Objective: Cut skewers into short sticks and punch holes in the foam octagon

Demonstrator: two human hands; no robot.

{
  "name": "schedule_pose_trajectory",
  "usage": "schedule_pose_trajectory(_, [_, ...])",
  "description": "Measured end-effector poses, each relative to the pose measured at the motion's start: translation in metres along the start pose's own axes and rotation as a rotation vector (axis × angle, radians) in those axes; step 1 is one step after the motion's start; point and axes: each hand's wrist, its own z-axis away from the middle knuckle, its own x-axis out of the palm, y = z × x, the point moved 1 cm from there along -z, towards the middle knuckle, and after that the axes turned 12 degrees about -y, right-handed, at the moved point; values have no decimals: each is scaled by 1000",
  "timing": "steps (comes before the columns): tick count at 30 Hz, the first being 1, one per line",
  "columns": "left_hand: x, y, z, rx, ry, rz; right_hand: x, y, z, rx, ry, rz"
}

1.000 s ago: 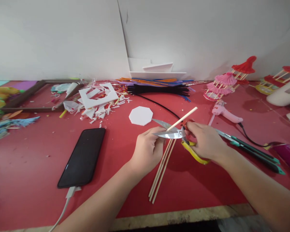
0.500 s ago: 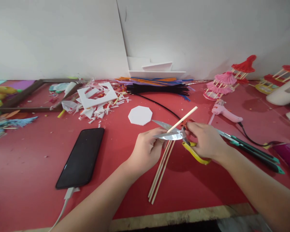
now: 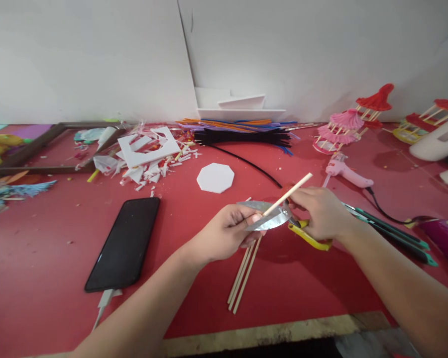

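Head view shows a slim, round wooden stick [image 3: 291, 191], pale and smooth, held slantwise above the table [image 3: 302, 293] between the parted steel blades of a pair of scissors [image 3: 272, 220]. The left hand [image 3: 224, 233] grips the stick's lower end, fingers closed in a pinch, while its other end slopes up to the right. The right hand [image 3: 323, 214] has its fingers wrapped around the scissors' handles; I can make out a glossy yellow loop below, and the other is mostly covered. Light glints off the broad, polished metal.

Under the left hand, more thin wooden rods [image 3: 247, 276] lie nearly parallel on the smooth red surface. Just beyond the hands rests a flat white octagon [image 3: 215, 178], matte and straight-edged. To the left is a glossy black phone [image 3: 123, 243] with rounded corners; to the right, a slender cutter [image 3: 392, 233] in black and green and a pink plastic glue gun [image 3: 349, 174].

Farther back, a fuzzy black bundle [image 3: 242, 137] sits under blue, orange and lilac strands. Near it, a white board with a jagged cutout [image 3: 130, 153] tops crumbly scraps, and at the far right stands a ruffled pink model [image 3: 345, 122] on little sticks.
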Motion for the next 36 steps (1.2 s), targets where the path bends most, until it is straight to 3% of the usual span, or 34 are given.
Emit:
schedule_pose_trajectory(3, [0,0,2,-26,-86,104,-1,0,1,-27,0,0])
schedule_pose_trajectory(5, [0,-2,1,-10,-56,81,-1,0,1,7,-24,-15])
schedule_pose_trajectory(7, [-1,-4,-1,39,72,-57,-2,-1,-1,93,-53,-28])
schedule_pose_trajectory(12, [3,-9,-4,121,504,-694,-2,-11,-6,333,-138,-66])
schedule_pose_trajectory(16, [6,-9,-1,185,618,-883,-2,-23,-8,376,-169,-155])
schedule_pose_trajectory(20, [3,-6,1,107,508,-682,-1,-24,-7,356,-152,-168])
schedule_pose_trajectory(28, [-1,-8,0,6,165,114,-2,-11,-2,173,-74,-127])
schedule_pose_trajectory(33, [6,-8,-1,21,47,313,-3,-2,0,46,-55,-110])
schedule_pose_trajectory(36, [9,-7,0,-36,-77,396,-3,2,2,-19,-41,-77])
